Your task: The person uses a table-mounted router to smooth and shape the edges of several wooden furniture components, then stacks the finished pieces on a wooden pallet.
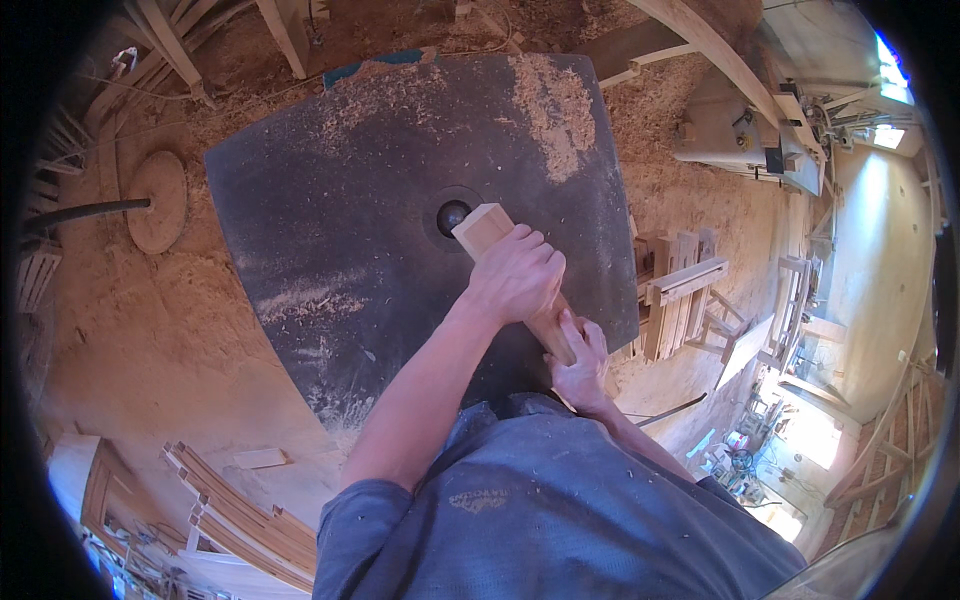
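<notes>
A pale length of wood slants across the dark machine table, its squared far end beside a round spindle set in a circular opening. Whether the wood touches the spindle I cannot tell. My left hand wraps over the wood from above, just behind that end. Closer to my body, my right hand grips the same piece from its right side, the thumb lying along it. The near end of the wood is hidden by my hands and shirt.
Wood shavings lie along the table's far edge, with sawdust at its left. Stacked boards stand to the right. Curved wooden pieces lie at lower left, and a round disc rests on the dusty floor at far left.
</notes>
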A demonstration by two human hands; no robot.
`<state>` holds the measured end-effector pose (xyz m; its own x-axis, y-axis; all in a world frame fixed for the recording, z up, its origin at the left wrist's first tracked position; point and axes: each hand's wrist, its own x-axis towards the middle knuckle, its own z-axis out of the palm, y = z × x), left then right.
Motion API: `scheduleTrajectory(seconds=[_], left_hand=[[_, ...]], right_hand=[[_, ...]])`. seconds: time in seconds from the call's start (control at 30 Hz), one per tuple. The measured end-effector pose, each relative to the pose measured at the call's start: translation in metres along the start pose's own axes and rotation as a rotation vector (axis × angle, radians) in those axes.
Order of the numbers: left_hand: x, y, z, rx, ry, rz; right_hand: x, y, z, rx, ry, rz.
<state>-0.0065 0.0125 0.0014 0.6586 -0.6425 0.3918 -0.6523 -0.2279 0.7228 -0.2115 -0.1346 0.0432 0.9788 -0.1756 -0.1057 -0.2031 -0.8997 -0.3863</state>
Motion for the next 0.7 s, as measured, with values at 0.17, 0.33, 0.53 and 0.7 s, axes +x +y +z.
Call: scheduleTrajectory(seconds=[0.17,0.33,0.53,0.7], left_hand=[[-0.007,0.005,-0.008,0.028,-0.015,-0.024],[-0.017,0.01,-0.014,0.055,-0.044,-0.066],[-0.026,0.019,-0.019,0.063,-0.023,-0.073],[-0.019,0.04,-0.028,-0.057,0.041,0.021]], right_hand=[[-0.002,-0.005,-0.001,0.02,-0.011,-0.029],[-0.002,-0.006,0.0,0.049,0.005,-0.074],[-0.002,-0.007,-0.006,0.121,-0.067,-0.06],[0.005,0.017,-0.04,0.499,-0.42,0.195]])
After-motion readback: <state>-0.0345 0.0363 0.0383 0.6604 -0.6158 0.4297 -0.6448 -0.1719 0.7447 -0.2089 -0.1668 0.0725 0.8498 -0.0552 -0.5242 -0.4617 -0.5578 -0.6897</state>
